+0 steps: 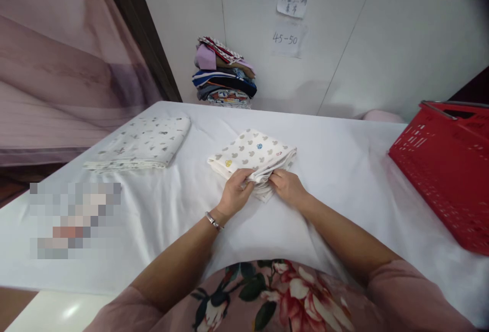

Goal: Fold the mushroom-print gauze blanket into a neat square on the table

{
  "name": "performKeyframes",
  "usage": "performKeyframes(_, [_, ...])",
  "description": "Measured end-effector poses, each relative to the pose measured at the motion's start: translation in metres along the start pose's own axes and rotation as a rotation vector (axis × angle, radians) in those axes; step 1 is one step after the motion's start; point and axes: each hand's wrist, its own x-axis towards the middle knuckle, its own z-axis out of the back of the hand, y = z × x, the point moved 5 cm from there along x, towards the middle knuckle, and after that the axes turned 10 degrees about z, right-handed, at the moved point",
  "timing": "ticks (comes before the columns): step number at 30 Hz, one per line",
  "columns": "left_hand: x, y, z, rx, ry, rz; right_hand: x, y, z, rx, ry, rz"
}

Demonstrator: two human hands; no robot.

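Observation:
A white cloth (252, 151) with grey, yellow and blue prints lies folded in several layers at the middle of the table. My left hand (236, 192) pinches its near edge, thumb on the folds. On the other side of the same corner, my right hand (286, 185) grips the layers between thumb and fingers. Part of the near corner hangs below the hands, its layers loose. To the left rests another folded white cloth (148, 141) with small dark prints, apart from both hands.
White fabric covers the table (344, 169). A red plastic basket (451, 169) with a metal handle stands at the right edge. Behind the table is a pile of folded fabrics (224, 75) against the wall. A blurred-out patch (76, 222) hides something at the left.

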Motion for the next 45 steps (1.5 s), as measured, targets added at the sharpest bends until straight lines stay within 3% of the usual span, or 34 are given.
performKeyframes(5, [0.000,0.001,0.000,0.005,0.012,-0.005,0.002,0.005,0.003,0.074,0.042,0.069])
performKeyframes(12, [0.000,0.001,0.000,0.004,0.012,0.001,0.006,0.006,0.010,0.157,0.197,0.129])
performKeyframes(21, [-0.001,0.001,-0.002,-0.005,0.011,-0.005,0.014,0.011,0.003,-0.046,0.322,0.197])
performKeyframes(25, [0.000,0.000,-0.001,-0.002,0.004,-0.022,0.016,0.012,0.003,-0.112,0.302,0.218])
performKeyframes(30, [0.000,-0.002,0.002,0.018,-0.015,-0.026,0.002,0.009,0.022,-0.099,0.168,0.234])
performKeyframes(35, [-0.001,-0.002,-0.001,0.021,0.021,-0.050,-0.014,0.010,0.008,-0.041,0.271,0.265])
performKeyframes(38, [-0.001,-0.003,0.000,0.024,0.017,-0.068,-0.017,0.010,0.000,-0.006,0.268,0.253])
performKeyframes(45, [0.000,-0.001,0.001,0.021,0.005,-0.074,-0.015,0.012,0.002,-0.001,0.289,0.232])
